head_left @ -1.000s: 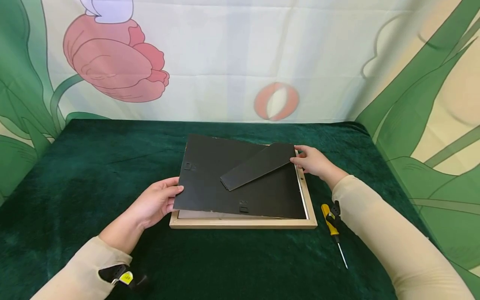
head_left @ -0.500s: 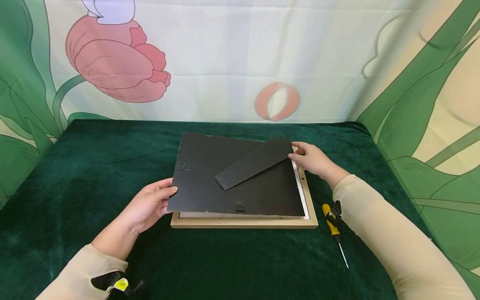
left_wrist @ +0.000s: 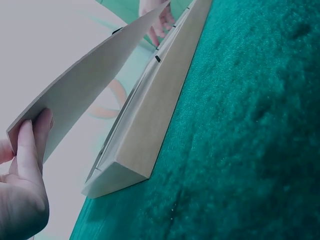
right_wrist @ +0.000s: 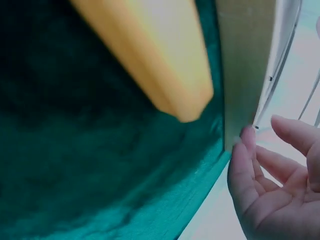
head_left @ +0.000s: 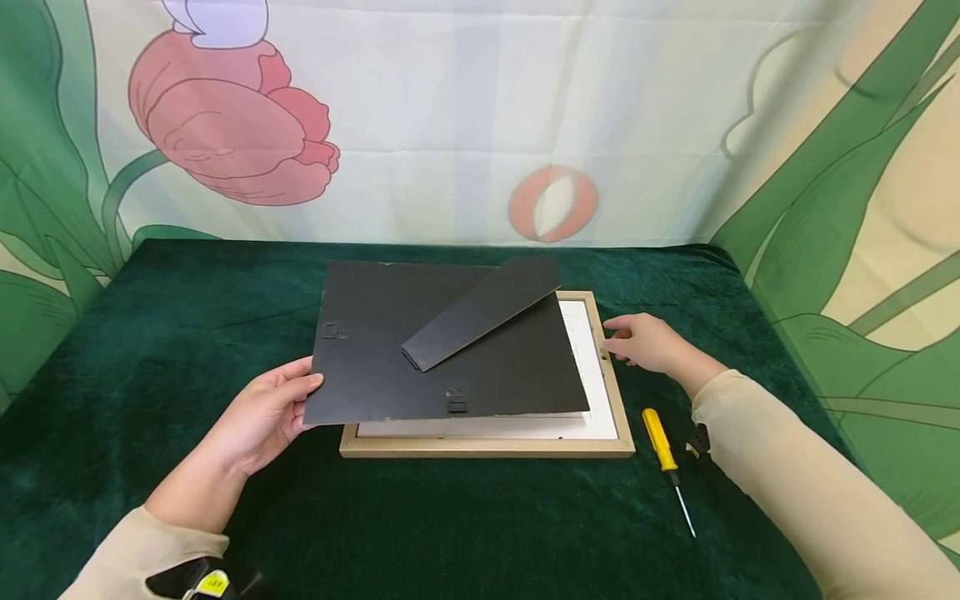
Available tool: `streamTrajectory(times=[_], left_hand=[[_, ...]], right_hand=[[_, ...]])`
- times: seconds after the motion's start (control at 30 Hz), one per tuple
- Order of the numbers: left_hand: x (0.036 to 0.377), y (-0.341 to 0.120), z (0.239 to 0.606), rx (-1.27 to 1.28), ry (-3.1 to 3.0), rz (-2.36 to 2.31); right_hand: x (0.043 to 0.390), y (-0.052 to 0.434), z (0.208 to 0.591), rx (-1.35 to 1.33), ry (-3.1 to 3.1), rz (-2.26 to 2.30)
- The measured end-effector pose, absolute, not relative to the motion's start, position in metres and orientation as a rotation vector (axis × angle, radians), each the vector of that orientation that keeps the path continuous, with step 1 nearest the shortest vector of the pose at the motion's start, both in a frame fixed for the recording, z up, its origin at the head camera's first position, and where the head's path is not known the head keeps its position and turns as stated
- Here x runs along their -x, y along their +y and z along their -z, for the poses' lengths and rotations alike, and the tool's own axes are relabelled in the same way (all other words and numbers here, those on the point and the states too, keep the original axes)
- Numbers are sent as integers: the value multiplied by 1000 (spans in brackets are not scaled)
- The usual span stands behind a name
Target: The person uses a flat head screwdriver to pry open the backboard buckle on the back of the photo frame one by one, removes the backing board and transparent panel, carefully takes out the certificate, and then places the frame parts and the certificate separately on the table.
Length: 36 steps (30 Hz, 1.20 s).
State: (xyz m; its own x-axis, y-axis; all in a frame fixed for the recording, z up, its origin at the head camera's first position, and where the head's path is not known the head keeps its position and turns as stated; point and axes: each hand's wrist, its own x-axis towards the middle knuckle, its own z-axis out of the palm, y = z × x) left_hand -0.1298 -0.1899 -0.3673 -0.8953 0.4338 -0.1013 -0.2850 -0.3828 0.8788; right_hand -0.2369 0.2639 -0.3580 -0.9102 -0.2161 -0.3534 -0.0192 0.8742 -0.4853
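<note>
A light wooden picture frame (head_left: 487,447) lies face down on the green cloth, with a white sheet (head_left: 588,367) showing inside it. My left hand (head_left: 264,410) grips the left edge of the black backing board (head_left: 390,350), lifted and shifted left off the frame; its easel strut (head_left: 480,312) lies across it. In the left wrist view the board's pale underside (left_wrist: 85,87) tilts up above the frame's side (left_wrist: 150,115). My right hand (head_left: 645,342) hovers at the frame's right rail with relaxed fingers, holding nothing; its fingertips (right_wrist: 245,145) are close to the frame's corner (right_wrist: 245,65).
A yellow-handled screwdriver (head_left: 663,450) lies on the cloth right of the frame, close under my right forearm; its handle (right_wrist: 150,55) fills the right wrist view. A floral backdrop (head_left: 480,117) stands behind the green table (head_left: 150,333).
The backing board has been lifted and slid left by my left hand, uncovering the white sheet. My right hand has let go of the board and drawn back to the right.
</note>
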Motion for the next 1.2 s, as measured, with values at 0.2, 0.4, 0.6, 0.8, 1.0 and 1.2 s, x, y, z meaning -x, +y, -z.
streamTrajectory(times=[0.2,0.4,0.6,0.8,1.0,1.2], left_hand=[[126,-195,368,-242,1387,-2319],[120,-204,366,-257,1385,-2343],[116,-214,363,-279,1355,-2374],[112,-224,362,-267,1307,-2431],[107,-234,360,-236,1264,-2480],[100,-248,358,-244,1189,-2524]], right_hand=[[232,263,364,203,2620,605],[231,263,366,188,2606,631],[232,263,366,172,2583,644],[233,262,363,137,2576,661],[233,262,364,122,2553,698],[234,263,366,122,2554,702]])
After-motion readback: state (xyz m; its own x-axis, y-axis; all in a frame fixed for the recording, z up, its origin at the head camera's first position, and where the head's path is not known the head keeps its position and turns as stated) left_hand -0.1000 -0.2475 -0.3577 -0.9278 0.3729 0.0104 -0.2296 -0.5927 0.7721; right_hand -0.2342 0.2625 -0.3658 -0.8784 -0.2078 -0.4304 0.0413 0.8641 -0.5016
